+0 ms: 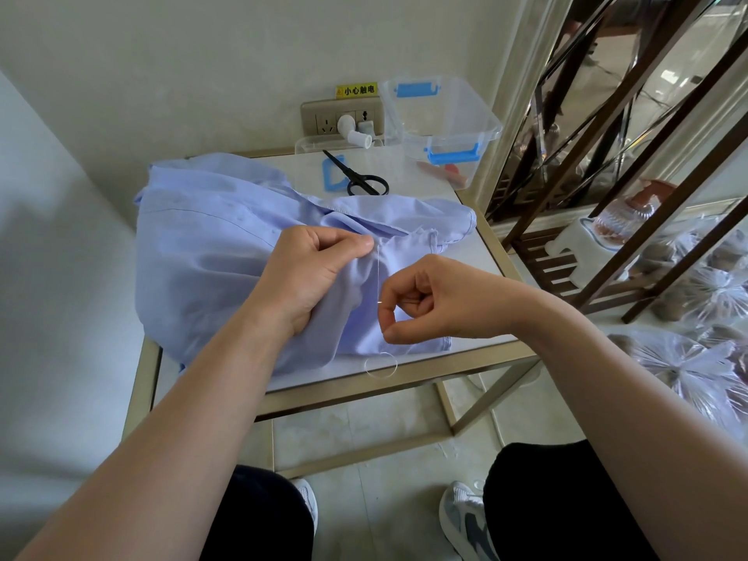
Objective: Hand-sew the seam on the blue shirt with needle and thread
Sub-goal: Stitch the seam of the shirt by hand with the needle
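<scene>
Head view: left hand (311,273) pinches the blue shirt (210,253); right hand (429,301) pinches the needle (380,303).

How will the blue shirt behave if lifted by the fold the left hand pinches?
Likely floppy: the blue shirt lies in soft creases and drapes over the table edge, so it should sag from the left hand. Probably light, the fabric looks thin. It may tug the thread the right hand pinches, which runs into the fabric.
</scene>
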`<action>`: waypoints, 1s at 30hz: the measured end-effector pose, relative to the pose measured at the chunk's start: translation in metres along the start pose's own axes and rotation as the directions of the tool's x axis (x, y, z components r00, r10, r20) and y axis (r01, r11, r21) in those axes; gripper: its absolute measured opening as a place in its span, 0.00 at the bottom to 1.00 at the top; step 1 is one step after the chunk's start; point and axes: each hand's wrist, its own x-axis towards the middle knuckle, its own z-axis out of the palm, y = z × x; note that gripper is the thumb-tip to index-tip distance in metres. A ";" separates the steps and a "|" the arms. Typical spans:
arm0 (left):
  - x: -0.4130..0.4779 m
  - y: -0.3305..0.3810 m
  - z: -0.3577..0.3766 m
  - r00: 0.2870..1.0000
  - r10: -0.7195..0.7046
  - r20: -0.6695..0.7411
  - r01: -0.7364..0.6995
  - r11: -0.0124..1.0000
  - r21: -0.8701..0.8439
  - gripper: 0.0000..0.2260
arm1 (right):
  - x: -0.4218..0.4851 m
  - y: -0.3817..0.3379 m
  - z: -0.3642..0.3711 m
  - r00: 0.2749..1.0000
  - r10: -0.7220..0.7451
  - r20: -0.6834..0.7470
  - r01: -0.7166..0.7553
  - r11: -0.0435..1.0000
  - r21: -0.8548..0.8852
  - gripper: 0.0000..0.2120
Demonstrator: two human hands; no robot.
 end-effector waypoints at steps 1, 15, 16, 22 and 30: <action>0.000 0.000 0.000 1.000 0.000 0.000 0.000 1.000 0.001 0.08 | -0.001 0.000 -0.001 1.000 0.001 -0.014 -0.001 1.000 0.012 0.04; -0.003 0.003 -0.002 0.997 0.017 0.078 -0.019 0.999 0.027 0.07 | 0.010 0.012 -0.010 0.835 0.110 -0.539 0.003 0.979 0.205 0.04; -0.003 0.003 -0.001 0.996 0.017 0.084 -0.019 1.000 0.018 0.07 | 0.010 0.011 -0.007 0.841 0.106 -0.531 0.001 0.980 0.198 0.07; -0.007 0.006 0.001 0.992 -0.047 0.120 0.059 0.993 -0.097 0.07 | 0.017 0.009 0.006 0.834 0.147 -0.532 -0.022 0.972 0.234 0.10; -0.007 0.007 0.000 0.990 -0.062 0.129 0.074 0.993 -0.094 0.10 | 0.020 0.013 0.005 0.832 0.198 -0.518 -0.047 0.956 0.289 0.10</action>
